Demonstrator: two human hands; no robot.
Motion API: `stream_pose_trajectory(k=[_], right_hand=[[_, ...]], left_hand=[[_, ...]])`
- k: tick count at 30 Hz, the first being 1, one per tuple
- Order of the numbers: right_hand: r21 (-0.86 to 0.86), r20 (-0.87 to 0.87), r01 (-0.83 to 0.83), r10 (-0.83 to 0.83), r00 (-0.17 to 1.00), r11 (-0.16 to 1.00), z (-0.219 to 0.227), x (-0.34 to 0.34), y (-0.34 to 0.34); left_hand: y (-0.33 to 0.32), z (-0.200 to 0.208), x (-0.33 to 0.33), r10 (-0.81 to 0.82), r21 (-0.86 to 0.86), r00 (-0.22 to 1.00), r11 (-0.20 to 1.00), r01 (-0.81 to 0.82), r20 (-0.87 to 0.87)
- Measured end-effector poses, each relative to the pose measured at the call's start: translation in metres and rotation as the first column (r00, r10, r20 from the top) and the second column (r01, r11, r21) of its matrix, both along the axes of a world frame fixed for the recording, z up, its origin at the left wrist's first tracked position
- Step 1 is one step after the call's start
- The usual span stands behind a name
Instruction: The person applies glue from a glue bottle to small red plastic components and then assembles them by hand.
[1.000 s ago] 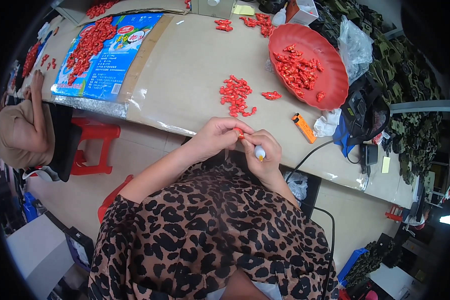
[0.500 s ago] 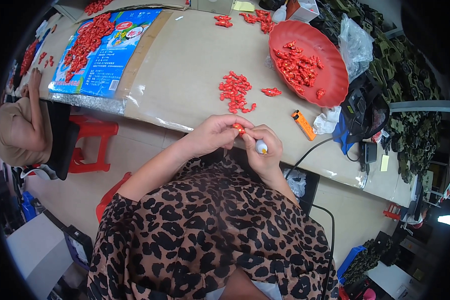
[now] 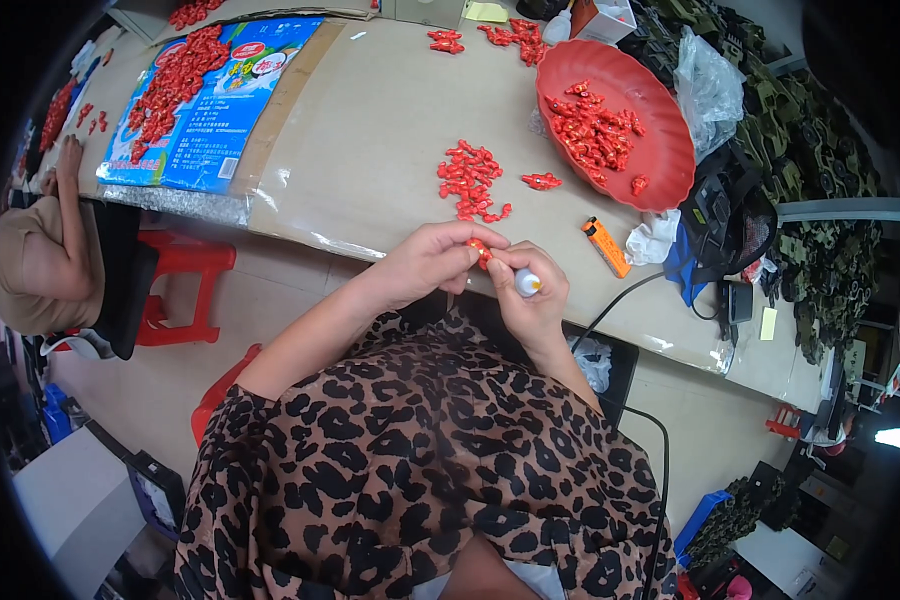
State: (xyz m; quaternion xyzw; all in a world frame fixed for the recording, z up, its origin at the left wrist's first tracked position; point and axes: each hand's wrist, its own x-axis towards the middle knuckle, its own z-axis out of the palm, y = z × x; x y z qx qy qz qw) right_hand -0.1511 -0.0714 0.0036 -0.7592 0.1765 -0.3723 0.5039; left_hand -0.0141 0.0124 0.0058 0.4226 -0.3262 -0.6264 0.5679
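Clearly, both hands share one small red piece point(image 3: 480, 254), held on the wearer's side of the red bowl point(image 3: 658, 115) and to its left. Fingers of the left hand point(image 3: 422, 268) pinch it from one side; thumb and fingertips of the right hand point(image 3: 536, 308) close on the other, while a white bottle point(image 3: 526, 283) sits tucked in that palm. Light, even pressure should suit so small a piece, and the bottle's yellowish end is best kept off it. Whether its parts meet squarely cannot be told.
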Motion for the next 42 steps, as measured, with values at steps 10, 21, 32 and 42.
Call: stream_pose_trajectory(k=[10, 21, 32, 42], right_hand=[[0.409, 0.072, -0.020, -0.010, 0.997, 0.912, -0.0019, -0.0015, 0.0009], [0.425, 0.105, -0.030, -0.016, 0.994, 0.905, -0.0024, -0.0003, 0.0027], [0.350, 0.049, -0.018, 0.001, 0.999, 0.937, -0.0041, -0.0030, 0.0023], [0.320, 0.006, 0.003, -0.005, 1.000, 0.947, -0.0015, -0.0041, 0.0034]], left_hand=[[-0.0060, 0.0002, 0.0083, -0.046, 0.066, 0.917, 0.995, 0.079, -0.397], [-0.0068, -0.0038, 0.0068, -0.067, 0.025, 0.915, 0.996, 0.084, -0.399], [-0.0055, -0.0061, 0.0059, -0.035, -0.005, 0.920, 0.999, 0.036, -0.391], [-0.0017, -0.0062, 0.0028, 0.028, -0.058, 0.937, 0.997, -0.051, -0.348]])
